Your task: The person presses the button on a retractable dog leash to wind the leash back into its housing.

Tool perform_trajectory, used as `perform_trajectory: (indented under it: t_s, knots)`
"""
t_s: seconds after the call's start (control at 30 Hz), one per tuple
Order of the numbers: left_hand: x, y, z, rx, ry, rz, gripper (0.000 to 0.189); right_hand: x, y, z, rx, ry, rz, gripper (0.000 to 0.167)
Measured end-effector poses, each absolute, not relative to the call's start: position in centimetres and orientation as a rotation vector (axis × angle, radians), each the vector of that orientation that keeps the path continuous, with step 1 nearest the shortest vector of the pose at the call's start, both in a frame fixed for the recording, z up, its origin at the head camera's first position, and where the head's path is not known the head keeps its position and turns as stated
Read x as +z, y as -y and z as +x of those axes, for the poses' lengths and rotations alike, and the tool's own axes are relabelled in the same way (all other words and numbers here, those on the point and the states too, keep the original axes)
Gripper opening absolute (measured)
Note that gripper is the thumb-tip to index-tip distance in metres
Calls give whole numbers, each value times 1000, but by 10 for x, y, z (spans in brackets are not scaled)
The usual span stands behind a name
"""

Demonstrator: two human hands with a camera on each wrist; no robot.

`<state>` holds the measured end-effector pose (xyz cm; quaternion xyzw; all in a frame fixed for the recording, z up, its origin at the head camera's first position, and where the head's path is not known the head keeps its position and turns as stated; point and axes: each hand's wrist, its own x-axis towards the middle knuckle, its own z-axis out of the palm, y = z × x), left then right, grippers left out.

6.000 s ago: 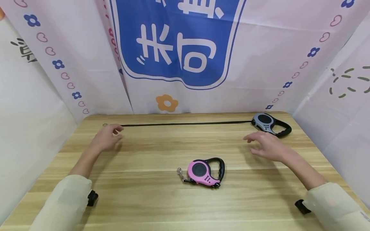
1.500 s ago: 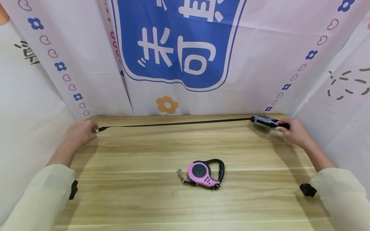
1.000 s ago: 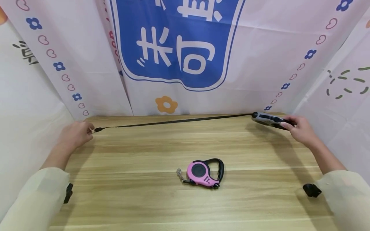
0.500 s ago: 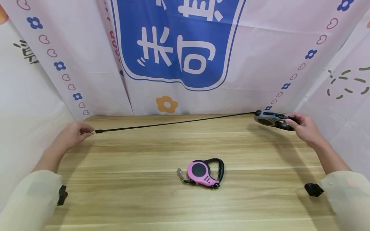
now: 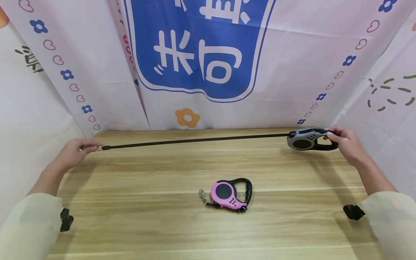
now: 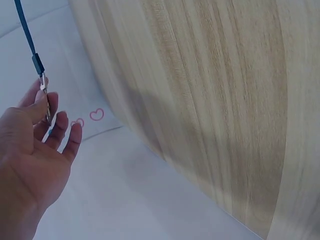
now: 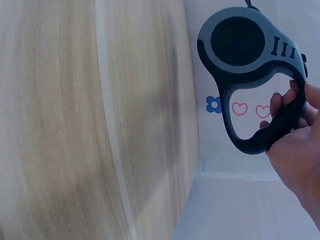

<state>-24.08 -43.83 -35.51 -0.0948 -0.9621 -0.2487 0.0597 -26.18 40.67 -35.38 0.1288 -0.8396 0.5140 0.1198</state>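
A grey and black retractable dog leash is held up over the back right of the table. My right hand grips its black handle; in the right wrist view the fingers curl through the loop of the leash. From its nose the black strap runs taut across to the left. At that end my left hand pinches the metal clip between thumb and fingers. The left wrist view has the clip partly hidden by the fingertips, with the strap rising from it.
A pink and black retractable leash lies on the wooden table near the middle, its metal clip to the left. Printed cloth hangs along the back edge, and white cloth walls flank both sides.
Both hands, above the table with nothing in them at first, took hold of the clip and the grey leash. They moved further apart, and the leash turned its flat side into view.
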Motion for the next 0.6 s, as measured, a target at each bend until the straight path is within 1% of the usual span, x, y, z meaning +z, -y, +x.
perform_trajectory:
  t_s: [0.07,0.33,0.4,0.6]
  knots:
    - [-354,439,-240,-747,2915,-271,24,-353,-406,-262,1573,2432,380,38]
    - [-350,437,-241,-677,2872,-210,23,-355,-402,-267,2151,2107,432,39]
    - [-349,437,-240,-671,2873,-197,23,-355,-401,-267,2197,2074,426,39]
    - [-348,437,-239,-669,2872,-179,22,-353,-400,-266,2080,2203,329,34]
